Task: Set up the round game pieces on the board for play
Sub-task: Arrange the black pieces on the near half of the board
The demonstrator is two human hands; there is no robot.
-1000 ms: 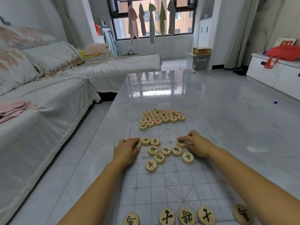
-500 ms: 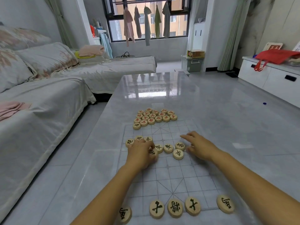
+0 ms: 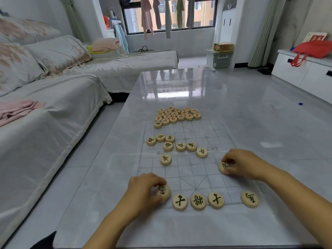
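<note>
Round game pieces (image 3: 180, 147): left hand (image 3: 142, 191) pinches left piece (image 3: 164, 192), right hand (image 3: 242, 164) pinches right piece (image 3: 223, 167). Risk: left piece bumps back-row neighbour (image 3: 179, 202), lower centre.

Bare board squares (image 3: 194, 169) between piece cluster (image 3: 180, 147), near row (image 3: 197, 202)

Flat wooden discs (image 3: 180, 147) on gridded board (image 3: 190, 169)
</note>
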